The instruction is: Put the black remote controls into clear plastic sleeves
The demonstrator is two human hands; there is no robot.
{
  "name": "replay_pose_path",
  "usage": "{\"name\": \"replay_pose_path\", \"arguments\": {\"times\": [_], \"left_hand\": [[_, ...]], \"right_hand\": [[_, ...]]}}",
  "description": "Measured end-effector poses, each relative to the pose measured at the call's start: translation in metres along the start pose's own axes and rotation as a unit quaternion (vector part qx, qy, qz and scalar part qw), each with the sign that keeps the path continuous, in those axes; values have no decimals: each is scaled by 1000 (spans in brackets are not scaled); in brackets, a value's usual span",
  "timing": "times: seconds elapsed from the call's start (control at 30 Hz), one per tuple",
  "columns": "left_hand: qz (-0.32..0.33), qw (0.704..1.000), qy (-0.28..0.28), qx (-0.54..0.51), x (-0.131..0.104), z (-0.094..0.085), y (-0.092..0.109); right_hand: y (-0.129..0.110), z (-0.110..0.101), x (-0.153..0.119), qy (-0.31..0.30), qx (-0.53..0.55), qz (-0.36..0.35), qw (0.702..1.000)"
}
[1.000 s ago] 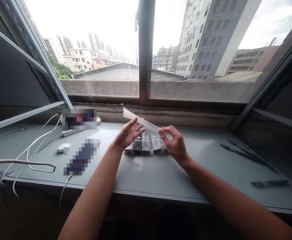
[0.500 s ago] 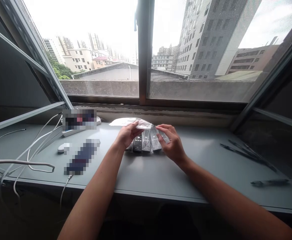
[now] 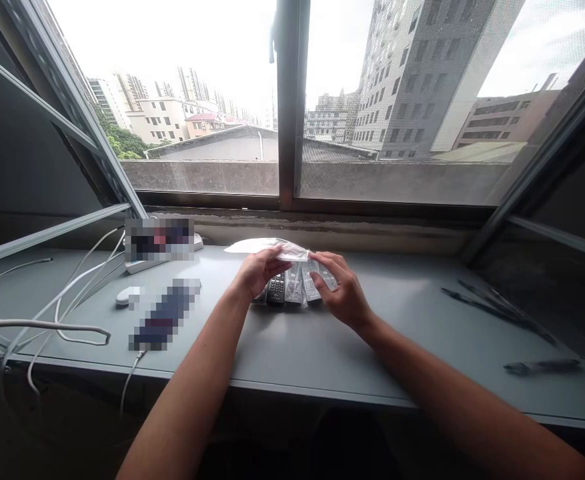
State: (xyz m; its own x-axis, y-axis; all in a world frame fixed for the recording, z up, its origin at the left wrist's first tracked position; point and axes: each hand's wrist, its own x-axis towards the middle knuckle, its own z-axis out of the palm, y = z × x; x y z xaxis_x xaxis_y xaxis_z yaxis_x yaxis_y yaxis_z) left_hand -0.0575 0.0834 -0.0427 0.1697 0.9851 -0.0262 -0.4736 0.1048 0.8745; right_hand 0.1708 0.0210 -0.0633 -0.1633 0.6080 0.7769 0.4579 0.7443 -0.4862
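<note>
My left hand (image 3: 256, 272) pinches a clear plastic bag (image 3: 242, 246) and holds it flat above the desk, its loose end reaching to the left. At the bag's right end is my right hand (image 3: 342, 287), its fingers stretched and the thumb apart; the index fingertip meets the bag's edge. Below the hands, several remote controls lie side by side. A dark remote control (image 3: 275, 291) shows its keys, and to its right is a remote control in a clear sleeve (image 3: 293, 288). The hands and bag cover the far ends of the row.
On the left of the grey desk (image 3: 302, 353) are a white power strip (image 3: 142, 265), a blurred-out dark item (image 3: 165, 317) on a cable, a small white object (image 3: 127, 295) and looped white cables (image 3: 62, 325). Pens (image 3: 497, 312) lie at the right. A window frame (image 3: 292, 133) stands behind.
The bag and my left hand have shifted slightly to the right, so the bag's edge now meets my right fingertips. The remote controls have stayed in place.
</note>
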Motion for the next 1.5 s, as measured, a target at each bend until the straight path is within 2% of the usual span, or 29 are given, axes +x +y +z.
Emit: {"name": "replay_pose_path", "arguments": {"times": [0.27, 0.47, 0.53, 0.63, 0.7, 0.9, 1.03, 1.13, 1.27, 1.33, 1.5], "left_hand": [[-17, 997, -54, 44, -1, 0, -3], [-31, 988, -134, 73, -6, 2, -4], [-18, 990, -125, 66, -6, 3, -3], [35, 996, -70, 35, -6, 6, -1], [59, 996, -55, 23, -5, 7, 0], [49, 989, -124, 62, -10, 9, 2], [46, 984, -148, 89, -11, 9, 1], [59, 990, -119, 53, -9, 8, 2], [94, 995, -23, -38, -2, 5, 8], [108, 992, 7, -62, 0, 2, 10], [99, 993, 15, -61, 3, -2, 10]], "right_hand": [[5, 4, -2, -21, 14, -32, 999], [2, 3, -1, -91, 33, -37, 995], [2, 2, -1, -105, 39, -37, 993], [2, 2, -2, -114, 47, -36, 992], [1, 2, -3, -121, 56, -35, 990], [-3, 2, -2, -142, 93, -28, 985], [-8, -2, -1, -164, 105, 18, 981], [-11, -4, 0, -174, 120, 47, 976], [-15, -7, 2, -178, 137, 60, 973], [-16, -7, 2, -184, 149, 67, 969], [-13, -4, 0, -202, 162, 80, 963]]}}
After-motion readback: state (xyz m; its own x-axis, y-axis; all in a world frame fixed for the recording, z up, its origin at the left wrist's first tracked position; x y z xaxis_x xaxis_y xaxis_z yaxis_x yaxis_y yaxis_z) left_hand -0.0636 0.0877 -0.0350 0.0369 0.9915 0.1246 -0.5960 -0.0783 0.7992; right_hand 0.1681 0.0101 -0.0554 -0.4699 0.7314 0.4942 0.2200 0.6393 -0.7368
